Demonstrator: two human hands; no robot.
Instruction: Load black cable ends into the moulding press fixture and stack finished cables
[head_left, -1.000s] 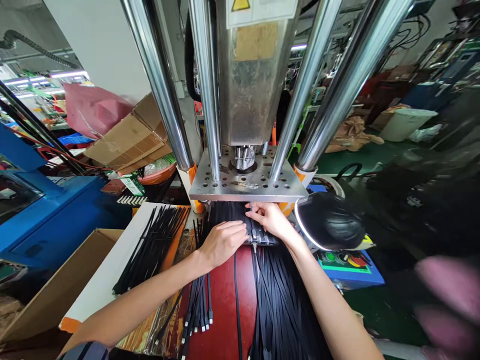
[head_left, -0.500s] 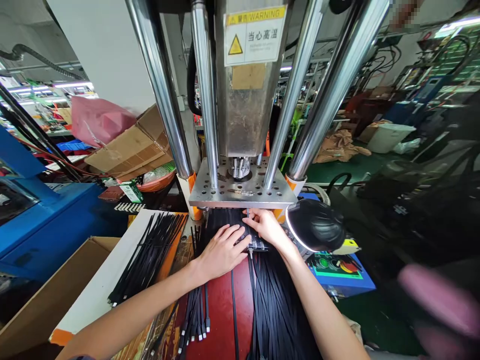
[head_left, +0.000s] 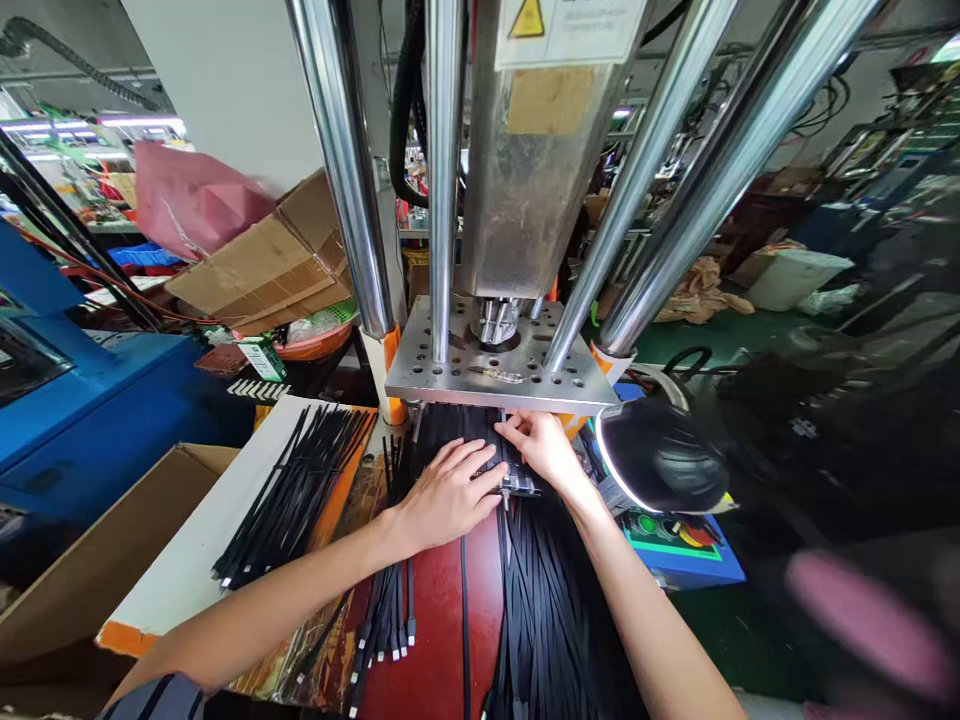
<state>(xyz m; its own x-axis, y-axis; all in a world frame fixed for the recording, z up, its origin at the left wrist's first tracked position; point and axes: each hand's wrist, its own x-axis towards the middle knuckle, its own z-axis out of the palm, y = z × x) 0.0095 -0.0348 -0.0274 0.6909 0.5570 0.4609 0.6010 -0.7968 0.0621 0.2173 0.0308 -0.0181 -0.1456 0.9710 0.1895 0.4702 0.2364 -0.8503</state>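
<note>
My left hand (head_left: 454, 490) lies with fingers spread over the near part of a black fixture (head_left: 450, 425) under the press. Its thumb and index tip rest close to a metal cable connector (head_left: 505, 495) at the fixture's front edge. With thumb and forefinger pinched, my right hand (head_left: 540, 445) grips a thin flat cable at the fixture's right side, just below the steel press plate (head_left: 517, 385). The exact grip is partly hidden by the fingers. Many flat black cables (head_left: 551, 600) hang from the fixture over the red table top (head_left: 439, 620).
Steel guide columns (head_left: 442, 200) rise from the plate. A black lamp (head_left: 660, 455) with a lit rim stands beside my right forearm, above a blue button box (head_left: 675, 560). Left lie a bundle of black cables (head_left: 300, 490) on a white board (head_left: 176, 560) and a cardboard box (head_left: 135, 560).
The camera view has shifted, bringing the press plate lower and more to the right columns' side. Both hands stay at the fixture in nearly the same positions.
</note>
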